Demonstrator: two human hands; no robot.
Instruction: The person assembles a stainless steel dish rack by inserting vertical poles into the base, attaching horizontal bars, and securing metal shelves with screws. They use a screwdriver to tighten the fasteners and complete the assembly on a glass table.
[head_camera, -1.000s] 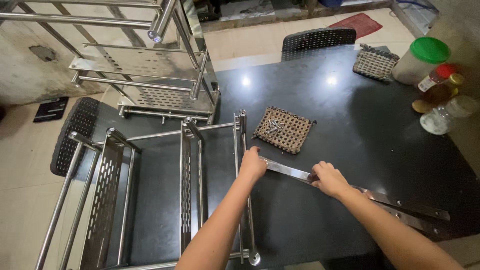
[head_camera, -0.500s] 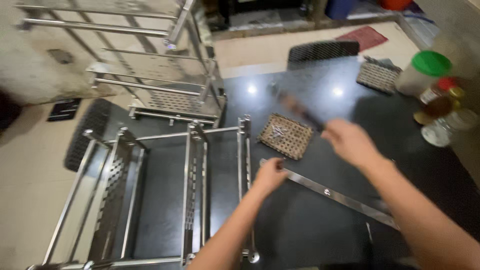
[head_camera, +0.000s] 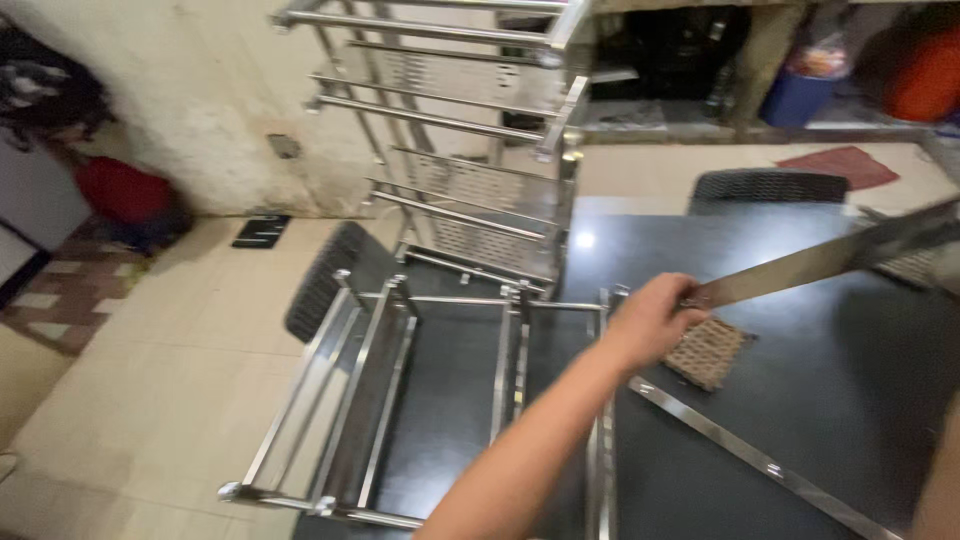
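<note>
My left hand grips one end of a long flat steel strip, which is raised off the table and slants up toward the right edge. A second flat steel strip with holes lies on the black table just below the hand. A small woven square mat sits on the table next to the hand. A steel rack frame lies on its side at the table's left end. My right hand is out of frame; only a sliver of that arm shows at the bottom right.
An upright steel shelf rack stands at the table's far left corner. A black mesh chair is behind the table and another at its left. A blue bucket and a red mat are farther back on the tiled floor.
My left hand left the rack rail and now holds a steel strip lifted off the table. My right hand swung up and out of view. The view has shifted left.
</note>
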